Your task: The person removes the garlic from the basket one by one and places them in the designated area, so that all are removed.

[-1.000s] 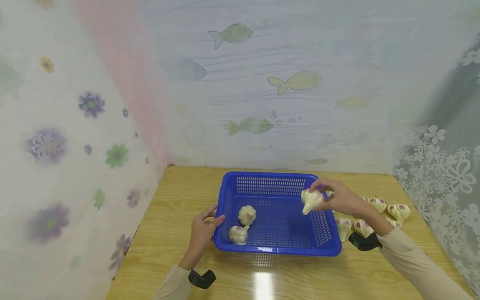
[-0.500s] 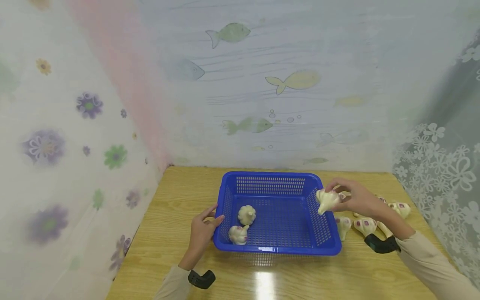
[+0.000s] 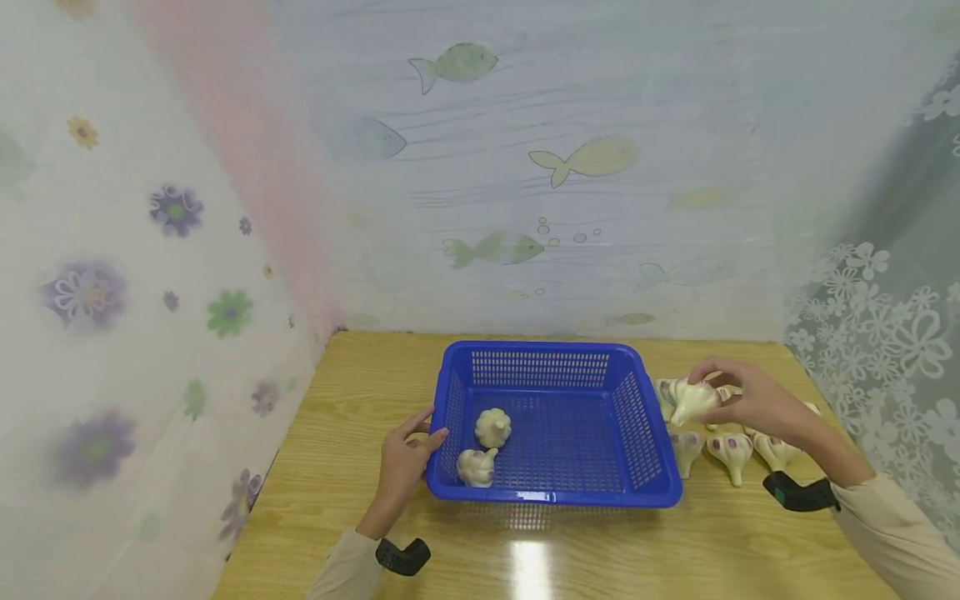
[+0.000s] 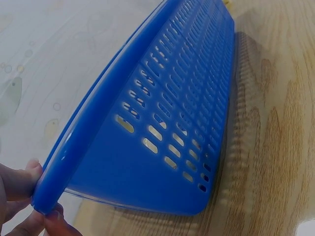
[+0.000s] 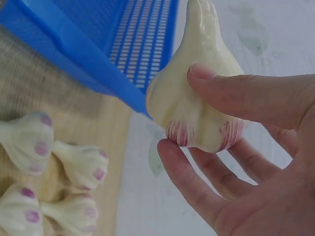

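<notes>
A blue perforated plastic basket (image 3: 555,498) stands on the table, with two garlic bulbs (image 3: 493,428) in its left part. My left hand (image 3: 405,462) grips the basket's left rim; the left wrist view shows thumb and fingers (image 4: 22,182) on both sides of it. To the right of the basket, my right hand (image 3: 757,400) holds a garlic bulb (image 3: 692,402) between thumb and fingers. The right wrist view shows this bulb (image 5: 197,98) stem up, with purple marks at its base. Below and behind the right hand, several more garlic bulbs (image 3: 729,450) lie on the table, some partly hidden.
The wooden table (image 3: 360,375) meets a fish-patterned sheet (image 3: 585,242) at the back. A flower-patterned sheet (image 3: 150,358) runs along the left side, and a lace-patterned one (image 3: 892,333) along the right. The basket's near wall hangs over bare wood in front.
My right hand has moved right with the garlic bulb, from above the basket's right side to over the bulbs beside it. The left hand and basket stay in place.
</notes>
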`<state>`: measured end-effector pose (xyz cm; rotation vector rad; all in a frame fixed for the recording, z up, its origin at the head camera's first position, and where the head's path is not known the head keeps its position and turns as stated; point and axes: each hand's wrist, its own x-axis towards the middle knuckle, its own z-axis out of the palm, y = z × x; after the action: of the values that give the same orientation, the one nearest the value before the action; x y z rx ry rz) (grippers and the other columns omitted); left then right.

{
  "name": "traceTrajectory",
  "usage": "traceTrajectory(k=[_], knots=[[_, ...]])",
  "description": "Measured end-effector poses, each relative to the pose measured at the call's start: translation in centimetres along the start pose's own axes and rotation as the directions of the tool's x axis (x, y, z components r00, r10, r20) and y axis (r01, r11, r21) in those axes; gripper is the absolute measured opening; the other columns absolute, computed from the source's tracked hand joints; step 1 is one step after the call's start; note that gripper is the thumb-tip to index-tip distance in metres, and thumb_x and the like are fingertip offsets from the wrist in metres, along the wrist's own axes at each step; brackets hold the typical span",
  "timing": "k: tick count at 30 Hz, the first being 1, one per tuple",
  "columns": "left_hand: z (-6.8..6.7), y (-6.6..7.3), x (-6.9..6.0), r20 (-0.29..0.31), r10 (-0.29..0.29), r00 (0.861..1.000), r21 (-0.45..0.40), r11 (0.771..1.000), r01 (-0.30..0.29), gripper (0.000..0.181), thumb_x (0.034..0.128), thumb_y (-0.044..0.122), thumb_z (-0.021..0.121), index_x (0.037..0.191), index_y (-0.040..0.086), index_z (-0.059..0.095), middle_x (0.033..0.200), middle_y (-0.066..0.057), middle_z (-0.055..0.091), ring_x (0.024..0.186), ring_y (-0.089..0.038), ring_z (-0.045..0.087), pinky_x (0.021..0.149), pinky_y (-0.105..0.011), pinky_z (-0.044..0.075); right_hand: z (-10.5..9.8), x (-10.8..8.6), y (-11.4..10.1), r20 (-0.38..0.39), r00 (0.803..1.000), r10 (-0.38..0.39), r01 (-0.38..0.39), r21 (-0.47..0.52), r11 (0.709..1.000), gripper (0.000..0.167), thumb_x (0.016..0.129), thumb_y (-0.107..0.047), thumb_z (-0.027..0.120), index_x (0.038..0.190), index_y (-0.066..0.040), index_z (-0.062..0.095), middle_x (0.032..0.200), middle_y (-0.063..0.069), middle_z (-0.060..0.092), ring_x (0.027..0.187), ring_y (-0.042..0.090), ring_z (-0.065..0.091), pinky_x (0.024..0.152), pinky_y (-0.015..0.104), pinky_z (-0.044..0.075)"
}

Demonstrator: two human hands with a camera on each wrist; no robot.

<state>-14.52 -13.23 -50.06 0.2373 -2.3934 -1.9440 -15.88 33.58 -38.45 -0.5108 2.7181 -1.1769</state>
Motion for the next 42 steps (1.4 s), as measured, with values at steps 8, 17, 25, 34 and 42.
traceTrajectory(k=[8,17,25,34,42], knots=[[-0.1,0.0,0.0,0.011,0.023,1.0,-0.006,1.0,-0.023,0.048,0.0846,0.013,0.072,0.131,0.009,0.058,0.101,-0.013,0.06,0.052,-0.011,0.052,0.041,-0.023,0.044,-1.2,-1.2,1.1,-0.022,0.999,0.035,-0.036,-0.057,0.998,0.041,0.077,-0.015,0.078,0.111,-0.008,0.057,0.124,0.015,0.049,0.104,0.026,0.049,0.067,0.032,0.052],[-0.2,-0.1,0.0,0.013,0.003,1.0,0.001,1.0,-0.003,0.049,0.084,0.015,0.073,0.131,0.012,0.058,0.102,-0.012,0.059,0.05,-0.011,0.046,0.04,-0.021,0.04,-2.0,-2.2,2.5,-0.056,0.997,0.051,-0.056,-0.1,0.993,0.042,0.075,-0.015,0.08,0.11,-0.008,0.058,0.122,0.017,0.05,0.105,0.023,0.052,0.064,0.032,0.052],[-0.2,-0.2,0.0,0.016,0.021,1.0,-0.006,1.0,-0.021,0.049,0.0841,0.018,0.073,0.13,0.01,0.058,0.103,-0.015,0.059,0.05,-0.009,0.047,0.039,-0.022,0.041,-2.5,-3.1,3.1,-0.048,0.997,0.061,-0.066,-0.101,0.993,0.041,0.077,-0.008,0.077,0.111,-0.004,0.055,0.123,0.021,0.046,0.106,0.047,0.048,0.064,0.032,0.052],[-0.1,-0.2,0.0,0.013,0.022,1.0,0.005,1.0,-0.022,0.049,0.0843,0.018,0.073,0.131,0.01,0.058,0.102,-0.014,0.059,0.05,-0.01,0.048,0.04,-0.022,0.042,-3.2,-4.2,4.2,-0.079,0.994,0.074,-0.085,-0.144,0.986,0.044,0.073,-0.008,0.08,0.109,-0.004,0.057,0.121,0.02,0.047,0.095,0.004,0.05,0.063,0.03,0.052],[-0.1,-0.2,0.1,0.012,0.02,1.0,0.013,1.0,-0.02,0.049,0.0844,0.017,0.073,0.13,0.009,0.058,0.102,-0.015,0.06,0.048,-0.009,0.047,0.039,-0.022,0.041,-3.8,-5.2,5.5,-0.091,0.991,0.1,-0.114,-0.169,0.979,0.046,0.07,-0.009,0.082,0.108,-0.002,0.058,0.115,0.015,0.05,0.088,-0.007,0.048,0.062,0.029,0.051]])
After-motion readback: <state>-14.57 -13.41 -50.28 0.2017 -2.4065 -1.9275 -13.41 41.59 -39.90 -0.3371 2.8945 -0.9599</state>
